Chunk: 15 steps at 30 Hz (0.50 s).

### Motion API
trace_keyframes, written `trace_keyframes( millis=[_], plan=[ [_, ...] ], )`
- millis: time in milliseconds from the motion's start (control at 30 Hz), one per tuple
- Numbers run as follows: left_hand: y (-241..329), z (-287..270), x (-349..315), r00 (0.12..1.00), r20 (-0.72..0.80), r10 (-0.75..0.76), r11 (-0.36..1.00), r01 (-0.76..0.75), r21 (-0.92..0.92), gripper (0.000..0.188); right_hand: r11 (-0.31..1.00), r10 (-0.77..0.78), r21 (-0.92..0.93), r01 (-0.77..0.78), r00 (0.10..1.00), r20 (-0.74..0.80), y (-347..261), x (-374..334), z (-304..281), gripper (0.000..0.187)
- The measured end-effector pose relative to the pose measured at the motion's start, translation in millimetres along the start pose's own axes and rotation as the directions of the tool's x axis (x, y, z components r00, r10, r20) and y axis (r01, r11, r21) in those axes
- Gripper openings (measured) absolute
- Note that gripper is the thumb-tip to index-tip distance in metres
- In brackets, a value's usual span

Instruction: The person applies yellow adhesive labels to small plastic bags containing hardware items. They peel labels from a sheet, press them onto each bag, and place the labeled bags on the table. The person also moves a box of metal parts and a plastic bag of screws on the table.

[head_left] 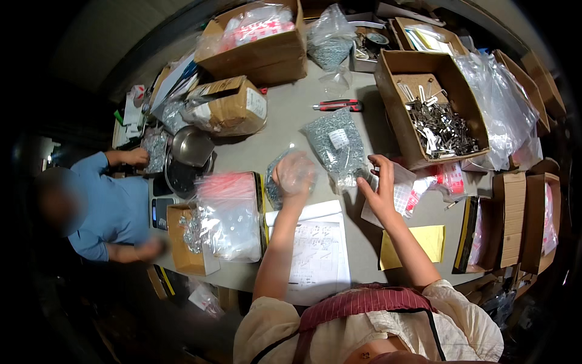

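Note:
My left hand (296,175) is smeared by motion, over a clear plastic bag of small metal parts (274,182). Its fingers are too blurred to show whether they grip the plastic. My right hand (381,189) has its thumb and fingers apart with nothing in them. It hovers beside the lower end of a larger clear bag of small metal pieces (335,142), which bears a white label. Under my left forearm lie printed paper sheets (318,255). A sheet of small white stickers (402,195) is beside my right hand.
A red-and-black utility knife (338,105) lies beyond the large bag. An open carton of metal clips (442,121) stands at right, near a yellow paper (413,246). Stacked clear zip bags (229,221) lie left. A person in blue (115,194) works beside metal bowls (191,146).

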<state>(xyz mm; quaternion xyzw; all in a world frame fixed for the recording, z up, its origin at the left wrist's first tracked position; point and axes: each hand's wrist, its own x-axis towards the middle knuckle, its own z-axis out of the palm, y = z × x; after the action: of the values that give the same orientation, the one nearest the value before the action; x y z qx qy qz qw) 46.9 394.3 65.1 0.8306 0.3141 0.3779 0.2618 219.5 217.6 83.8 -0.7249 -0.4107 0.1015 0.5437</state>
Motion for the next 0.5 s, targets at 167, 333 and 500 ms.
trace_keyframes(
  millis=[167,333,500],
  plan=[
    [4.2,2.4,6.8,0.9,0.074,-0.43,0.844,0.43,-0.321,0.015,0.95,0.185,-0.277,-0.146,0.975,0.121,40.4,9.2,14.6,0.065],
    [-29.5,-20.0,23.0,0.75,-0.007,-0.661,0.499,0.433,-0.75,0.015,0.958,0.262,-0.153,-0.243,0.957,0.125,75.3,33.1,35.7,0.039],
    [88.8,-70.7,35.9,0.729,-0.082,-0.68,0.41,0.285,-0.866,0.014,0.855,0.307,0.387,-0.347,0.938,0.163,46.3,53.1,28.7,0.023]
  ],
)
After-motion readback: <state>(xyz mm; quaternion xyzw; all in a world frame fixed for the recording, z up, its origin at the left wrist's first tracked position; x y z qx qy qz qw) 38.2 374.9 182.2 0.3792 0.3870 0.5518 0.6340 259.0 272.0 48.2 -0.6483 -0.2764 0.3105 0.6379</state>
